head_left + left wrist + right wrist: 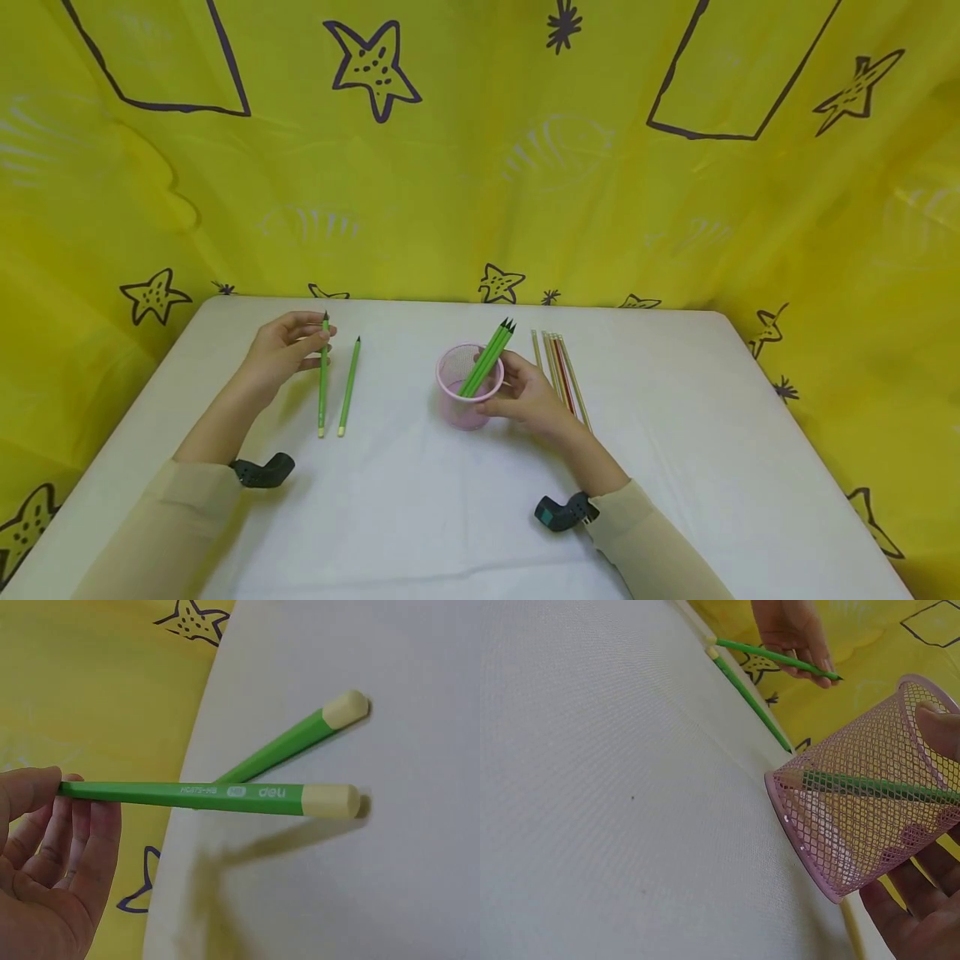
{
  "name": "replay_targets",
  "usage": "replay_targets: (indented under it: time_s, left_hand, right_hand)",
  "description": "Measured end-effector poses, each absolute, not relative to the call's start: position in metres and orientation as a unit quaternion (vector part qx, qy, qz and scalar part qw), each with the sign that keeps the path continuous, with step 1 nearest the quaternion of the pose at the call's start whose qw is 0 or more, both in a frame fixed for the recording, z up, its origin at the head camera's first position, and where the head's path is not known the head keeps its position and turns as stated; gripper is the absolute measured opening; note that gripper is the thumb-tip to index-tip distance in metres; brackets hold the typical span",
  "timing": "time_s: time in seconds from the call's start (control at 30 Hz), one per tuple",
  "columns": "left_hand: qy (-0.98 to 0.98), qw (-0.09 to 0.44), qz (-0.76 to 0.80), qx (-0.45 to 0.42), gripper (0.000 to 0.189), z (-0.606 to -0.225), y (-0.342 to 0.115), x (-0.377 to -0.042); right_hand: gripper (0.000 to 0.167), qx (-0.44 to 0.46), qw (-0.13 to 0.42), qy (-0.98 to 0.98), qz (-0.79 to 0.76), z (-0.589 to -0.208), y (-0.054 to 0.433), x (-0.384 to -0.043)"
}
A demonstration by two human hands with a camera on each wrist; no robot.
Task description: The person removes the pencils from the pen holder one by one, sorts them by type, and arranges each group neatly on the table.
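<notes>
My left hand [287, 346] pinches a green pencil [187, 796] near its dark sharpened tip, between thumb and fingers. The pencil's cream end points toward me, close to the tabletop. Just right of it a second green pencil [349, 387] lies on the table. My right hand [528, 396] grips a pink mesh pencil cup [463, 414] from its right side, thumb at the rim in the right wrist view. Several green pencils [487, 360] stand in the cup, tips up, leaning to the right.
Right of the cup, partly behind my right hand, lie several thin gold sticks and a red one [564, 375]; their kind is unclear. Everything rests on a white table [420, 517]. A yellow cloth with drawn stars [465, 192] hangs behind and beside it.
</notes>
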State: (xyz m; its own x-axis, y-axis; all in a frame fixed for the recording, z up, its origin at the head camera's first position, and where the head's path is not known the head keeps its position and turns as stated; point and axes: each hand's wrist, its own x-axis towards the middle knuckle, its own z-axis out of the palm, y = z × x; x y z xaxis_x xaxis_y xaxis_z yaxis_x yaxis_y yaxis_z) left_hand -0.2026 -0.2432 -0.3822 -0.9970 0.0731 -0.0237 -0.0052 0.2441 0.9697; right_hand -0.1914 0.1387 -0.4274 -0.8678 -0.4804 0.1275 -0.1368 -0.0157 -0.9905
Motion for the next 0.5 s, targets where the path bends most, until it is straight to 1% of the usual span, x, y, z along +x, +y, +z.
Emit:
replay_targets:
  time_s: [0.23, 0.5]
  left_hand:
    - [0.807, 0.047, 0.589, 0.004, 0.054, -0.387, -0.243, -0.208]
    - [0.818, 0.068, 0.570, -0.016, 0.057, -0.394, -0.239, -0.215]
  right_hand:
    - [0.080, -0.224, 0.125, 0.696, -0.671, -0.429, 0.140, -0.193]
    - [0.078, -0.228, 0.126, 0.691, -0.674, -0.430, 0.140, -0.193]
